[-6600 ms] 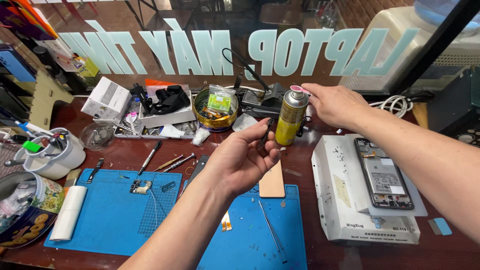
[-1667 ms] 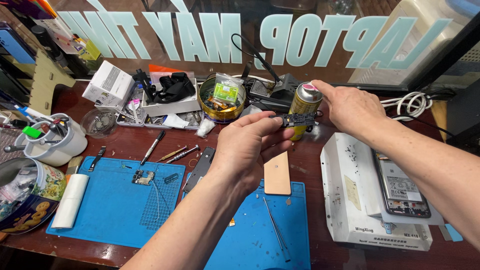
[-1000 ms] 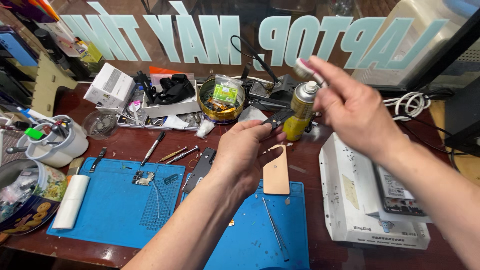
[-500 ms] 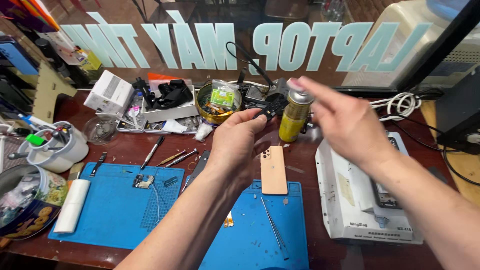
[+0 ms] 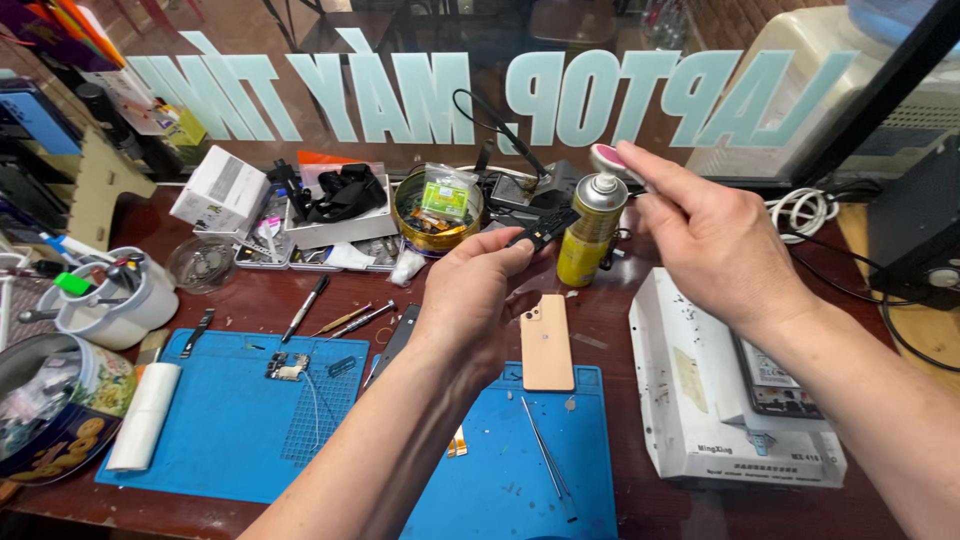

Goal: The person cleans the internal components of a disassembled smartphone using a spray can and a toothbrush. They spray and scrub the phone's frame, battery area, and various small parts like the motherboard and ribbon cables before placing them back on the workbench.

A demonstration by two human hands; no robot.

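The left hand (image 5: 480, 290) pinches a small black circuit part (image 5: 541, 229) in its fingers; the right hand (image 5: 715, 245) pinches the pink cap (image 5: 605, 158) of a yellow-green metal dispenser bottle (image 5: 588, 232).

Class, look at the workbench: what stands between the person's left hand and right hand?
In the head view, a yellow spray can stands between the left hand, holding a small black part, and the right hand.

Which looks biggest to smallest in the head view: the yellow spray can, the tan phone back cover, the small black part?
1. Yellow spray can and tan phone back cover: look alike, unranked.
2. Small black part in the left hand, clearly smallest.
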